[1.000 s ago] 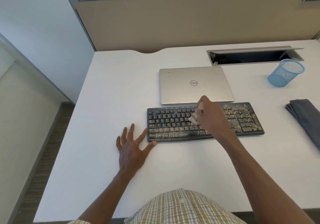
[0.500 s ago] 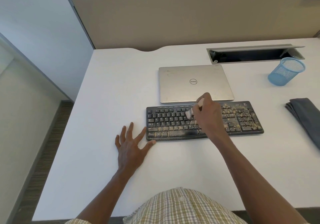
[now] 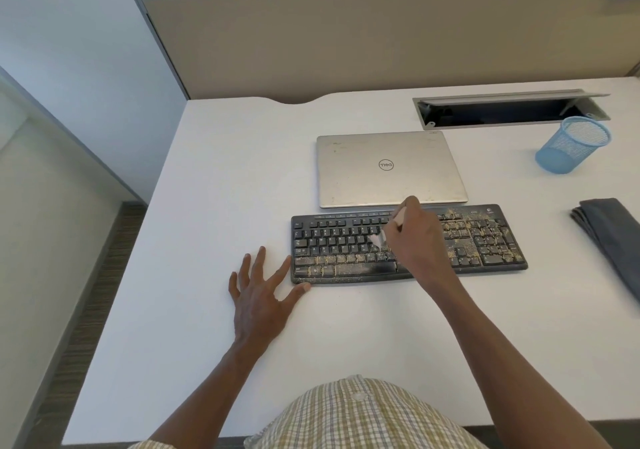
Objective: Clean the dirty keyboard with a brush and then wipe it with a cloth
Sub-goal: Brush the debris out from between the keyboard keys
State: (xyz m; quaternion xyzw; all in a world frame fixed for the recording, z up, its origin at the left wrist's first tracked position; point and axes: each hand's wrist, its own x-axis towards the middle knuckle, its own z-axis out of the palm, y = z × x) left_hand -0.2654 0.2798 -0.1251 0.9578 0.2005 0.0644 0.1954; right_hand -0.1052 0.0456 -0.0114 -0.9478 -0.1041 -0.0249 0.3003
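Note:
A black keyboard (image 3: 346, 251) lies across the middle of the white desk, with sandy dust on its bottom rows and its right side. My right hand (image 3: 415, 237) grips a small pale brush (image 3: 379, 239) whose bristles touch the middle keys. My left hand (image 3: 259, 289) lies flat on the desk with fingers spread, its thumb and index finger against the keyboard's left end. A folded dark grey cloth (image 3: 613, 237) lies at the desk's right edge.
A shut silver laptop (image 3: 388, 168) sits just behind the keyboard. A blue mesh pen cup (image 3: 571, 145) stands at the back right, in front of an open cable tray (image 3: 502, 112). A beige partition runs along the desk's far edge.
My right hand has moved the brush over the middle keys, up toward the top rows and back down a little. My left hand has stayed in place.

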